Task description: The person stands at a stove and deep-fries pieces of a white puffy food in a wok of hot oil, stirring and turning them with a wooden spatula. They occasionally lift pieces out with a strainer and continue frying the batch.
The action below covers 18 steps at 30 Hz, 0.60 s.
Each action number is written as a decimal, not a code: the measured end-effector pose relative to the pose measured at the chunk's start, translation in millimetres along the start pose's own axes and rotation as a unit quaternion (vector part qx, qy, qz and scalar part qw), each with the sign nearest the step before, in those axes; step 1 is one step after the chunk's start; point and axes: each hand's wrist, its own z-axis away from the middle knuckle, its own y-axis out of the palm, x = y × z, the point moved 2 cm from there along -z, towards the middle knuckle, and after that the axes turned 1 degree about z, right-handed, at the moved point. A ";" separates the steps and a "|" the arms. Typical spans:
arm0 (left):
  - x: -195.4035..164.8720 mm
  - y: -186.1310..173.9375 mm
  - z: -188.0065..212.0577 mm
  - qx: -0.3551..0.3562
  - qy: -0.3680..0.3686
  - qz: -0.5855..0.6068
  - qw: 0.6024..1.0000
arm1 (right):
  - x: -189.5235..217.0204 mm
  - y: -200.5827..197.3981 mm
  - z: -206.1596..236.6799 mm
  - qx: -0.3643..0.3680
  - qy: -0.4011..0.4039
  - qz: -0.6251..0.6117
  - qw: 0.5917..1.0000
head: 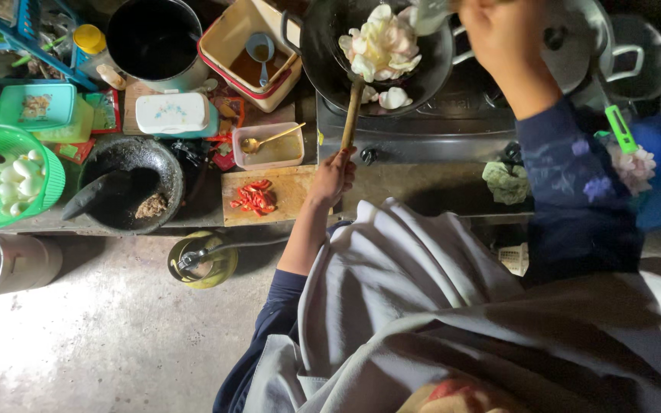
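Wooden spatula point(352, 115) runs straight up from the left hand point(332, 176) — fist closed round its lower end — into the wok point(323, 53); right hand point(499, 34) grips a pale container point(428, 14) above the wok.

At the far left, a small yellow-capped plastic bottle point(89, 42) stands beside the big black pot. Just right of it and nearer, a flat white rectangular lidded tub with a faint floral print point(172, 112) lies on the counter. Small red-and-green printed sachets point(103, 111) lie flat to its left, partly hidden. At the right, below the counter edge, a small white printed label point(514, 258) shows, too blurred to describe further.
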 end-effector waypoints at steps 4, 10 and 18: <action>2.2 -1.0 11.3 0.023 0.028 0.008 0.999 | 0.5 -20.1 25.2 -0.109 -0.035 0.114 0.987; 7.4 -6.0 6.2 -0.004 0.022 -0.034 0.999 | -23.4 9.9 62.8 -0.104 0.179 -0.146 0.967; 1.0 -11.5 11.8 0.009 0.039 -0.052 0.998 | -13.3 23.4 68.6 -0.128 0.219 -0.198 0.947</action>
